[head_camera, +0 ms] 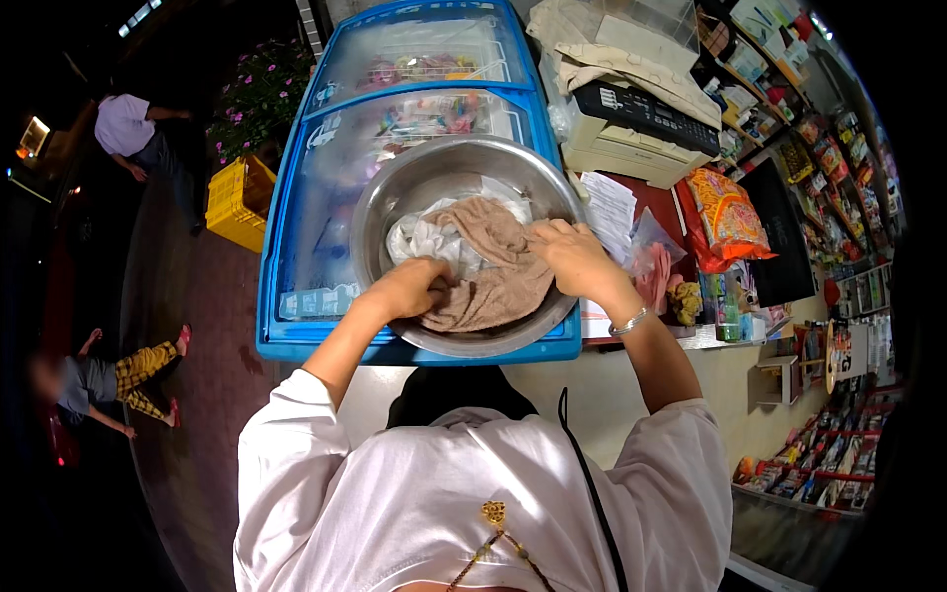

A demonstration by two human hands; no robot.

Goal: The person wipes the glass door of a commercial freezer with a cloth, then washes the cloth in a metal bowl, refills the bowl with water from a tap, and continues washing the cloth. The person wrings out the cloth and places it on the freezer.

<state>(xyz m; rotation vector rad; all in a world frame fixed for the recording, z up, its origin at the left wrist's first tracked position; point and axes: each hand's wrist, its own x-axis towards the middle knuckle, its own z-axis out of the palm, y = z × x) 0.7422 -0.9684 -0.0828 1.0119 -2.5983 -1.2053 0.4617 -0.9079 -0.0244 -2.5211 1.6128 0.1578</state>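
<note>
A wide stainless steel basin (pixel 466 344) rests on the glass top of a blue-framed chest freezer (pixel 296 222). Inside it lie a brown terry cloth (pixel 488 300) and, behind and to the left, a crumpled white cloth or plastic (pixel 425 240). My left hand (pixel 414 287) grips the near left part of the brown cloth, its fingertips partly hidden. With its fingers bent over the cloth's upper right part, my right hand (pixel 570 255) pinches it near the basin's right wall. A silver bangle circles my right wrist.
Right of the freezer stand a printer (pixel 636 137), papers (pixel 608 211), pink gloves (pixel 652 277) and an orange food bag (pixel 729 214) on a counter. A yellow crate (pixel 237 203) is at the left. Two people (pixel 126 126) are farther left on the pavement.
</note>
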